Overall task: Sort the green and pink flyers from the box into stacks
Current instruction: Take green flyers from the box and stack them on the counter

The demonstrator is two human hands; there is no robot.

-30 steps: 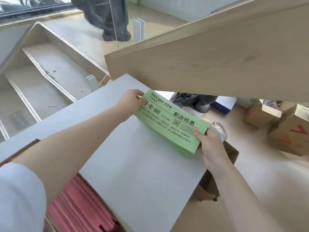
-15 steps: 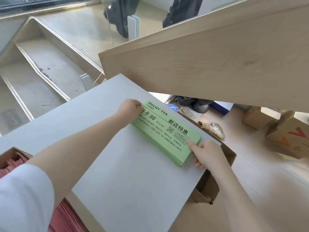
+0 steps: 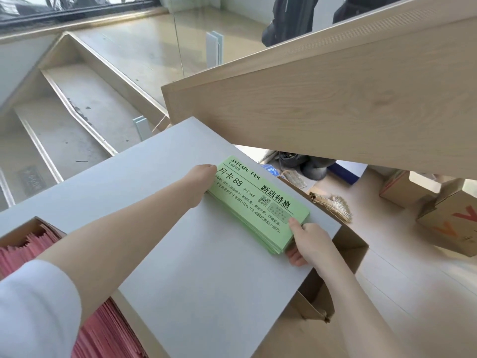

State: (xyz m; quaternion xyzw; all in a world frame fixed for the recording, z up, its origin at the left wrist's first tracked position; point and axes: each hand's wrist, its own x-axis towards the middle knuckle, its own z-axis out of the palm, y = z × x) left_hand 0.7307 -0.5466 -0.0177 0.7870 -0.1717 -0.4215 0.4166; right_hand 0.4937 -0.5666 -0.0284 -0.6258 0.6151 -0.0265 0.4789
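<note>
White sleeve [image 3: 33, 306] on L arm; R arm, hands bare

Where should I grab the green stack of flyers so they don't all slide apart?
Probably by its two short ends, one from each side. The green stack lies flat on the grey board, long and narrow, so squeezing both ends keeps the sheets together. The hands do that here: the left hand holds the far end and the right hand pinches the near end, thumb on top.
</note>
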